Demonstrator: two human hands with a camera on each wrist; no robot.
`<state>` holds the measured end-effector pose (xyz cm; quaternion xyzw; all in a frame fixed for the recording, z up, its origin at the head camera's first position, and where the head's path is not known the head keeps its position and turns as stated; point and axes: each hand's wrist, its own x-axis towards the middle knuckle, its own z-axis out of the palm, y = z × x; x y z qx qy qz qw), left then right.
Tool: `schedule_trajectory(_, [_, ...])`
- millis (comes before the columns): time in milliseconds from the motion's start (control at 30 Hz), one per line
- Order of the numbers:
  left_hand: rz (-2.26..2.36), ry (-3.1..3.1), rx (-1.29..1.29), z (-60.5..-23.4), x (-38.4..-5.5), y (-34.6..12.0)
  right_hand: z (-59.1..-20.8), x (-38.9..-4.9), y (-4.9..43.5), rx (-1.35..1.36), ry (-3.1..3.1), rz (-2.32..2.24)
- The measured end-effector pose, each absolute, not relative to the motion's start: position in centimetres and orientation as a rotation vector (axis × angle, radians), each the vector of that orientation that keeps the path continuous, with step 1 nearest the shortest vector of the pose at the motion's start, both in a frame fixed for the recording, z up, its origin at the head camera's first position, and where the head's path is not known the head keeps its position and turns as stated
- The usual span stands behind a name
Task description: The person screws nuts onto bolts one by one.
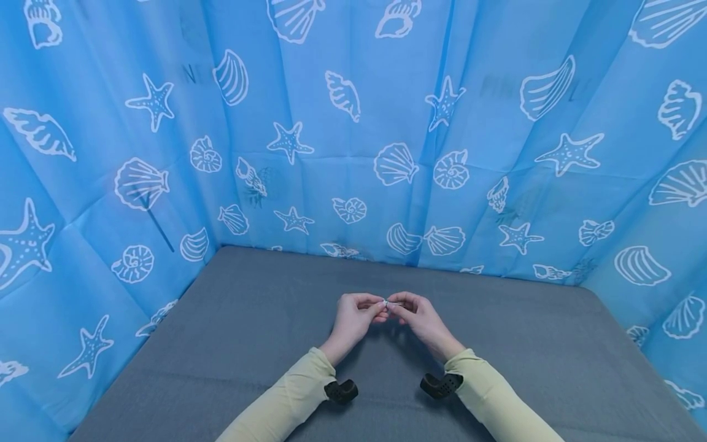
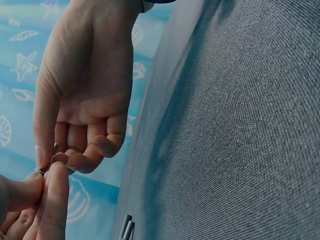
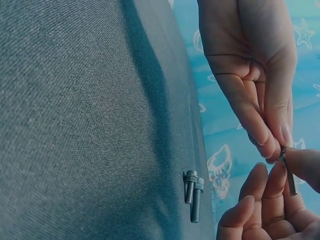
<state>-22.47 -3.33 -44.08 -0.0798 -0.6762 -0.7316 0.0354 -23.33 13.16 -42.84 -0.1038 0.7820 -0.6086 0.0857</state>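
Both hands meet above the grey-covered table, working on one small metal bolt point(image 3: 292, 180). The left hand point(image 1: 355, 318) pinches the bolt at its head end between thumb and fingers. From the other side the right hand point(image 1: 420, 317) holds it close to the same end with thumb and fingertips. In the right wrist view the threaded shank sticks out past the right thumb point(image 3: 306, 165). The fingertips hide most of the head end, so whether a nut sits there I cannot tell. Other right-hand fingers point(image 2: 95, 147) are loosely curled.
Two more bolts point(image 3: 196, 207) lie side by side on the grey table cover point(image 1: 265, 307), below the hands. A blue curtain point(image 1: 353, 135) with white shell and starfish prints surrounds the table's back and sides. Black wrist devices point(image 1: 341, 391) hang under both sleeves.
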Motion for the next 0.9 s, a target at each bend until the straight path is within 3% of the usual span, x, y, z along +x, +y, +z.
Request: schedule_trajectory(900, [-2.306, -2.044, -0.232, -42.9, -21.7, -4.1, -42.8, -23.5, 14.1, -0.261, 2.315, -1.772])
